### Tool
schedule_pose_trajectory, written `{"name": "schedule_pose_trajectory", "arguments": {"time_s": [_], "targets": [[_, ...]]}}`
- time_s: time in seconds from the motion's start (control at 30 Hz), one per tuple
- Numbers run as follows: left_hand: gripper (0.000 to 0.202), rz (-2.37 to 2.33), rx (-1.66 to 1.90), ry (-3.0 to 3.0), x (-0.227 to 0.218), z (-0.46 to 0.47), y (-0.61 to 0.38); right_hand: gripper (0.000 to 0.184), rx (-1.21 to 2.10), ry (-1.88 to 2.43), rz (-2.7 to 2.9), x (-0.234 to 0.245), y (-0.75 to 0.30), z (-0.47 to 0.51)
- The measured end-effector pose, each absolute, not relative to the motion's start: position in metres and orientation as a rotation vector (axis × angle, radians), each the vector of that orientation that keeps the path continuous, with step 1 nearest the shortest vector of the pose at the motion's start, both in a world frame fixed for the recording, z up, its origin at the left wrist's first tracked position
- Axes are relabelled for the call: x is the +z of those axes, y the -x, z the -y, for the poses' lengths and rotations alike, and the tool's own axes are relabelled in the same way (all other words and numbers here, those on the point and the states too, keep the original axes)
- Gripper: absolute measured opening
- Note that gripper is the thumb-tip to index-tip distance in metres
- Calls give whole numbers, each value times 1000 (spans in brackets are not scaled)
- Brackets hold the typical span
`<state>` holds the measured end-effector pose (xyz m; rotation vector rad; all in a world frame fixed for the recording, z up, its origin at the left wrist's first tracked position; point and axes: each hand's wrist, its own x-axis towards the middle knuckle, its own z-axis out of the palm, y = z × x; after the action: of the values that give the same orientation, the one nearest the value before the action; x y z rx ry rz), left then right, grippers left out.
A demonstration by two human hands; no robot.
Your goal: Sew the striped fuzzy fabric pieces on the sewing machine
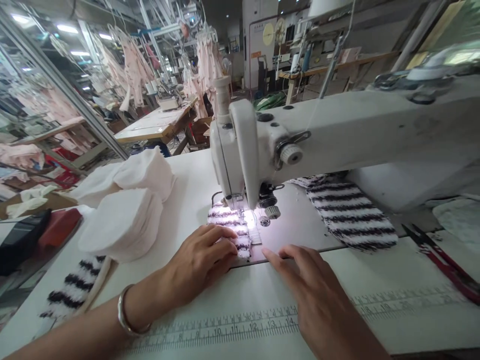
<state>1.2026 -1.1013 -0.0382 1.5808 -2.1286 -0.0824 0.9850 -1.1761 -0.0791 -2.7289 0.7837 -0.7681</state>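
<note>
Two hands work at the sewing machine (337, 130), feeding a small striped fabric piece (232, 227) under the presser foot (240, 202). The piece lies flat on the machine bed directly below the needle area, lit by the machine lamp.

The left hand (200, 260) rests on the near edge of the piece, fingers extended and close together, pressing the cloth down against the bed; nothing is pinched. The right hand (307, 285) lies flat on the table (375, 280) just beside the piece, fingers spread lightly, index tip near the edge of the metal plate (292, 235); it holds nothing.

For a clean seam, judged from this position:
1. Keep the left fingertips well clear of the needle line while holding the pile flat (fluffy cloth tends to creep).
2. Guide with even, light pressure; let the feed move the cloth rather than pushing it.
3. Use the right hand to steady the near edge so the stitch line runs straight.

A larger striped piece (348, 215) lies beyond the machine arm, stacked white pads (123, 225) sit to the left, and red-handled snips (446, 262) lie at the right.
</note>
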Motion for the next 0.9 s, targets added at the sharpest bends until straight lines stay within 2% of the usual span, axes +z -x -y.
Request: {"name": "schedule_pose_trajectory", "arguments": {"time_s": [0.2, 0.37, 0.5, 0.63, 0.77, 0.9], "targets": [[14, 2128, -134, -1573, -40, 1092, -1204, 79, -742, 2819, -814, -71, -1006, 1155], [23, 2124, -191, -1564, -32, 1098, -1211, 69, -731, 2875, -834, -72, -1019, 1150], [21, 2229, -159, -1534, -25, 1107, -1216, 66, -788, 2879, -844, -73, -1017, 1152], [7, 2230, -165, -1514, -24, 1110, -1215, 66, -804, 2787, -863, -73, -1006, 1159], [7, 2189, -248, -1501, -25, 1106, -1215, 63, -788, 2729, -886, -72, -998, 1165], [8, 2226, -240, -1478, -28, 1102, -1216, 70, -805, 2743, -874, -72, -1002, 1160]]}}
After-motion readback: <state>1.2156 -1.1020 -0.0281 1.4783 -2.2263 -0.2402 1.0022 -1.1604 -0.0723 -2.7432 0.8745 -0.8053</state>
